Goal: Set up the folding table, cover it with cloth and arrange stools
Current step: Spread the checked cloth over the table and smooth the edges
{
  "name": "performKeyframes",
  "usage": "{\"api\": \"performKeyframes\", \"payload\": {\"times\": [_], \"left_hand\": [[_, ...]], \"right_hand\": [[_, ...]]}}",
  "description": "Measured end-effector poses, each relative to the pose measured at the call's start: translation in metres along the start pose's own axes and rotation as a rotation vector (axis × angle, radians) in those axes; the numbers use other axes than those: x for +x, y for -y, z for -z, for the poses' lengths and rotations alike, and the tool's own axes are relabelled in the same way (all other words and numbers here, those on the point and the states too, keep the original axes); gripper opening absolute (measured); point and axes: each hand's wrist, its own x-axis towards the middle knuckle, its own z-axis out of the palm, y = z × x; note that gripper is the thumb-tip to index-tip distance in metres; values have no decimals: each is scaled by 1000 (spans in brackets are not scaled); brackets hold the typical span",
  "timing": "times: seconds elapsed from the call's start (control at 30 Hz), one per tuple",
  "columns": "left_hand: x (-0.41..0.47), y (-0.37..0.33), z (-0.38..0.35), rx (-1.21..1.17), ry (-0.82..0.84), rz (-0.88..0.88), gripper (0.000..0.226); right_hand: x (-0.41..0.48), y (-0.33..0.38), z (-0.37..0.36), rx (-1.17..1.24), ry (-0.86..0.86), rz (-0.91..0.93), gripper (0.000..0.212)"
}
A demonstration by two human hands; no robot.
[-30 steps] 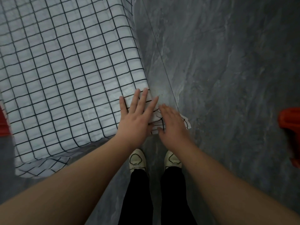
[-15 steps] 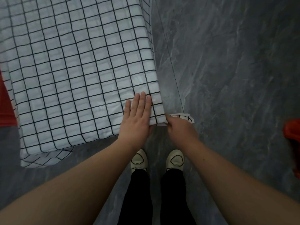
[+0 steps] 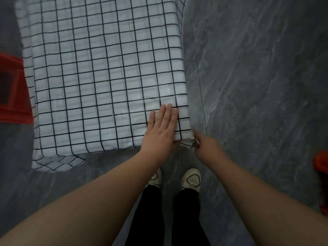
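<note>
Grey marbled floor point(image 3: 257, 86) fills the right side and the near part of the view. On it stands the desk, wholly hidden under a white cloth point(image 3: 106, 68) with a black grid, which covers the top from edge to edge. At the near left corner the cloth spills over and hangs in a loose fold. At the near right corner it is bunched into a small fold just below the edge.

The left hand point(image 3: 159, 132) lies flat on the cloth beside the near right corner, its fingers point(image 3: 168, 112) straight and pressed together, pointing away from the person. The right hand point(image 3: 205, 148) is at that corner, touching the bunched fold. It is blurred, so I cannot tell whether its fingers pinch the cloth.

A red object point(image 3: 12, 89) sits against the desk's left edge, and a second red object point(image 3: 321, 167) shows at the right border, well apart from the desk. Below the hands are two white shoes point(image 3: 191, 180) and black trousers point(image 3: 184, 219).
</note>
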Motion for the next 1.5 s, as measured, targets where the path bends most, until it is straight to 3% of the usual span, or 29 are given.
{"api": "performKeyframes", "payload": {"times": [0.27, 0.43, 0.6, 0.77, 0.93, 1.27, 1.5], "left_hand": [[-5, -4, 12, -12, 13, 7, 110], [-24, -4, 22, -138, 64, 81, 101], [-73, 13, 37, -192, 106, 199, 94], [-116, 57, 49, -196, 57, 319, 89], [-150, 109, 44, -215, 32, 412, 81], [-234, 249, 32, -296, 72, 498, 79], [-258, 327, 6, -426, 126, 525, 90]], "right_hand": [[-25, 21, 15, -12, -26, -19, 76], [-51, 49, 17, -26, -249, 162, 66], [-74, 89, 16, -208, -117, 321, 68], [-85, 135, 4, -416, -119, 426, 68], [-83, 181, -29, -566, -133, 386, 69], [-86, 291, -125, -603, -93, 371, 69], [-75, 347, -193, -633, -41, 408, 70]]}}
